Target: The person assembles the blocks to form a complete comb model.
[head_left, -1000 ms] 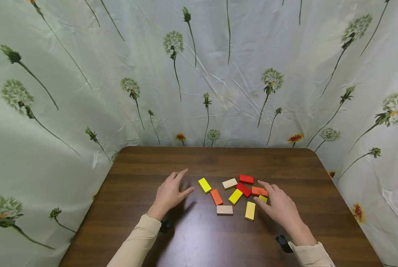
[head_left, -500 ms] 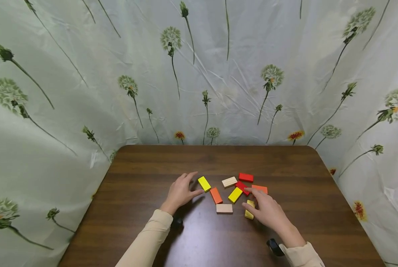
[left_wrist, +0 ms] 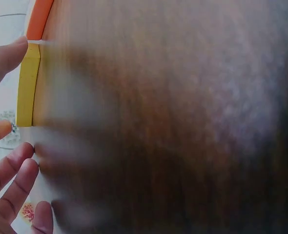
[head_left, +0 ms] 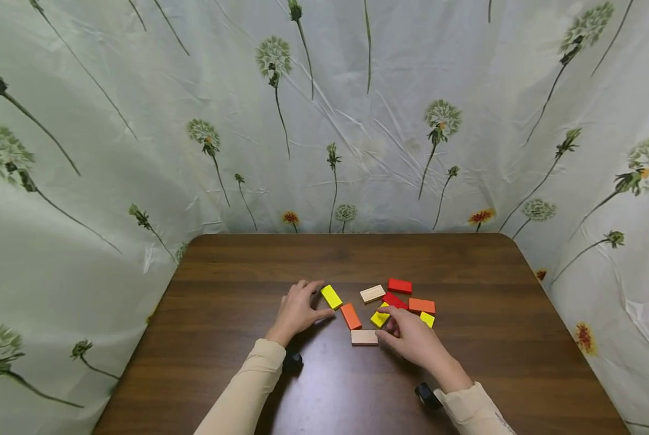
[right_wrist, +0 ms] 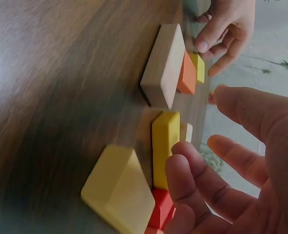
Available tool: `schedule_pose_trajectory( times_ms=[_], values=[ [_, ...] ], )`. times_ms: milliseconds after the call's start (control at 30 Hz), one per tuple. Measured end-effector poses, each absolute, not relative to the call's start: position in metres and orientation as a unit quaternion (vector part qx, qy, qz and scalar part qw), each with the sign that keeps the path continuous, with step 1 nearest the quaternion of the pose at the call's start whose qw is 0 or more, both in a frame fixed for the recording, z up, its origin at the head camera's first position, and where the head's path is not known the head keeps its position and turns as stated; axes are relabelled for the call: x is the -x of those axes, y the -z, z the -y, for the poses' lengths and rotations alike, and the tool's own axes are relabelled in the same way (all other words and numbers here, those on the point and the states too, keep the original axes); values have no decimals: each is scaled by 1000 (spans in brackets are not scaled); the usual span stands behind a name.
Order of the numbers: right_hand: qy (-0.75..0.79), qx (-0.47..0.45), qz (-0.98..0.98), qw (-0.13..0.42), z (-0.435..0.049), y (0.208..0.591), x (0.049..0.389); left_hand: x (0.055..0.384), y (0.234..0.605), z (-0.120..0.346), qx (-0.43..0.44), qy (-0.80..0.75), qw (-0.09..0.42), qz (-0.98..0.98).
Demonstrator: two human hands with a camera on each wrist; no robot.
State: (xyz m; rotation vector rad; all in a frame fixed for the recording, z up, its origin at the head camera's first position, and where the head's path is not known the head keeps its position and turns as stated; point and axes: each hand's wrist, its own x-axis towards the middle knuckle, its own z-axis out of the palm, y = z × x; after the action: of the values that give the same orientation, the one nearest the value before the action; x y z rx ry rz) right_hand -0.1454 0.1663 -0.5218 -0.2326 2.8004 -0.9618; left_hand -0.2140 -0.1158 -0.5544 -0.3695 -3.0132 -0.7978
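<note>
My left hand (head_left: pixel 298 311) is at the left end of a group of flat wooden blocks. Its thumb and index fingertip lie near opposite ends of a bright yellow block (head_left: pixel 332 296); in the left wrist view they show right by that yellow block (left_wrist: pixel 28 87). Over the middle of the group hovers my right hand (head_left: pixel 414 341), fingers apart with nothing between them. Its fingertips overlap another yellow block (head_left: pixel 380 318), and its thumb is beside a plain wood block (head_left: pixel 364 338). A pale yellow block (right_wrist: pixel 119 185), hidden in the head view, lies under this hand.
An orange block (head_left: pixel 350 316) sits between the hands. Further back are a light wood block (head_left: pixel 372 293), two red blocks (head_left: pixel 400 286), a second orange block (head_left: pixel 422 306) and a small yellow one (head_left: pixel 427 319). A flower-print curtain (head_left: pixel 357 121) hangs behind the brown table (head_left: pixel 248 260).
My left hand has moved right, up to the leftmost yellow block. My right hand has moved left, from the right-hand blocks to over the middle ones. The blocks stay in place.
</note>
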Motion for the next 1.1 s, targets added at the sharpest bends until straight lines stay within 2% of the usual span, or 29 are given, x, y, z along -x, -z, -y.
schedule_pose_trajectory(
  times_ms=[233, 600, 1100],
  values=[
    [324, 88, -937, 93, -153, 529, 155, 212, 556, 113, 110, 244, -3, 964],
    [359, 67, -921, 135, -142, 527, 172, 214, 563, 111, 92, 253, 5, 963],
    [347, 100, -921, 143, -132, 530, 178, 214, 566, 109, 75, 259, 5, 963]
  ],
)
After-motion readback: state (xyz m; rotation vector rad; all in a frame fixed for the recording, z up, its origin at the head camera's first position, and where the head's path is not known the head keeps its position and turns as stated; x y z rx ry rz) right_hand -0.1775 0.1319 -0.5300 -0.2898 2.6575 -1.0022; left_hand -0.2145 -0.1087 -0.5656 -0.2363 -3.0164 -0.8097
